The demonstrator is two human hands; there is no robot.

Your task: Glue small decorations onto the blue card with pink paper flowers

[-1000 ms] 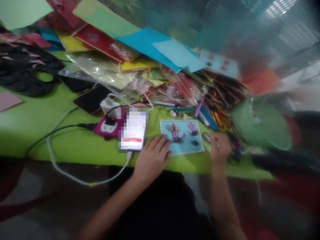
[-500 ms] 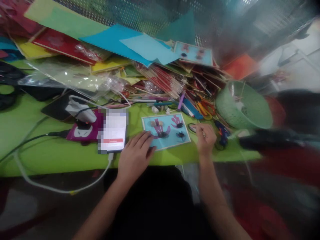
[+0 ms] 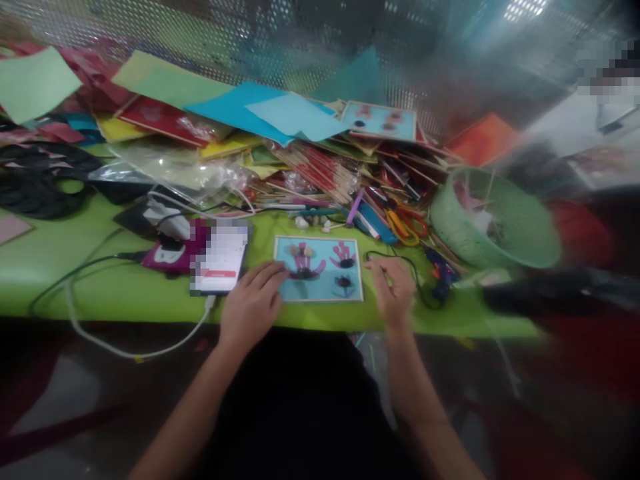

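A light blue picture card with a pale border lies flat on the green table. Purple flower-like shapes, dark oval pieces and small tan pieces are on it. My left hand rests palm down with its fingers stretched out, the fingertips at the card's left edge. Just beyond the right edge, my right hand is closed, thumb and index finger together; whatever is between them is too small to make out. A black cord passes beside this hand toward a dark blue glue gun.
Left of the card are a phone on a white cable and a purple power strip. Behind lie pebbles, orange scissors, sticks and coloured sheets. A green bowl stands at right.
The camera view has shifted, showing more of the table's left side. The card appears squarer to me. My right hand's fingertips are closer to its right edge; my left hand stays at the left edge.
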